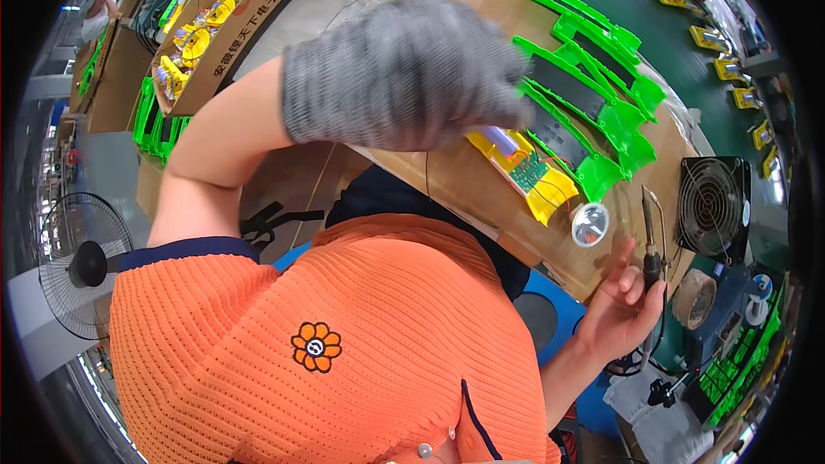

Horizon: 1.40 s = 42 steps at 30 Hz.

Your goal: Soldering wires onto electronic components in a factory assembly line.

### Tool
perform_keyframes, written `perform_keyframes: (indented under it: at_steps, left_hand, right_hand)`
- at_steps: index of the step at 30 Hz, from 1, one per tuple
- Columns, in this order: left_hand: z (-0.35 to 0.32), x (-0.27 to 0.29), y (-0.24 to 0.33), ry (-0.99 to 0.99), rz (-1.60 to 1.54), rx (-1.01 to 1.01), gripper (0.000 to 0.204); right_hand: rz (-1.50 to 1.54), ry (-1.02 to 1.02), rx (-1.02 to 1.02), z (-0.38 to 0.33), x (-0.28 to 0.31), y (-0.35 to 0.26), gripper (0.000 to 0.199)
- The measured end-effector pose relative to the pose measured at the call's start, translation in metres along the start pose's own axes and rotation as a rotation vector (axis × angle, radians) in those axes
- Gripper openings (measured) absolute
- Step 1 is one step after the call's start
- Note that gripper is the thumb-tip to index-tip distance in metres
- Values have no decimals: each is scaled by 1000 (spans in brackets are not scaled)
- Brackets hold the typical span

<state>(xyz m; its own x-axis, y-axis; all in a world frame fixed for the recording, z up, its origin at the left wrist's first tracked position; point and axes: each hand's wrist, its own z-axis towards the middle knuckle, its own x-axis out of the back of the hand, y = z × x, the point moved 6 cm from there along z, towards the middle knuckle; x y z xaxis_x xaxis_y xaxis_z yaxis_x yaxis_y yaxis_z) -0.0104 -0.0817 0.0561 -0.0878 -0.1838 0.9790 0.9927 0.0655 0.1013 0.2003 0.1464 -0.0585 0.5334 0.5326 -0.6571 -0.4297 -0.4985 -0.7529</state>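
My left hand (412,73), in a grey knitted glove, is raised over the table, fingers curled and smeared by motion; whatever they hold is hidden. Just beneath it lies a yellow plastic housing (550,198) carrying a green circuit board (528,171), a purple cylindrical cell (499,141) and thin wires. A round lamp reflector (590,224) sits at the near end of that housing. At the right, my bare right hand (620,305) is closed about the black handle of a soldering iron (652,262), its tip pointing away from me.
Green plastic frames (593,94) with dark panels lie on the cardboard (481,0) covering the table. A black box fan (713,206) stands at the right edge. Yellow lamp parts fill a carton (266,21) at the far left. A round fan (86,265) stands left.
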Motion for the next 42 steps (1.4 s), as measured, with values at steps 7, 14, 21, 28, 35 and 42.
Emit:
perform_keyframes:
  at_steps: [7,14,21,28,35,42]
  left_hand:
    - [-45,-46,5,-161,228,-73,27]
    - [-16,-48,4,213,-278,-98,29]
    - [11,-60,1,78,-572,2,12]
    - [18,-63,6,-19,-420,5,8]
    - [21,-68,9,-80,-325,11,9]
    - [23,-66,9,-55,-323,11,10]
  right_hand:
    - [-82,-119,-24,-17,-16,-6,12]
    - [-253,-276,-66,-19,-41,9,13]
    - [-359,-174,-56,-18,-45,17,22]
    - [-447,-109,-141,-22,-43,20,26]
    - [-485,-130,-191,-22,-44,26,28]
    - [-542,-165,-130,-27,-50,21,22]
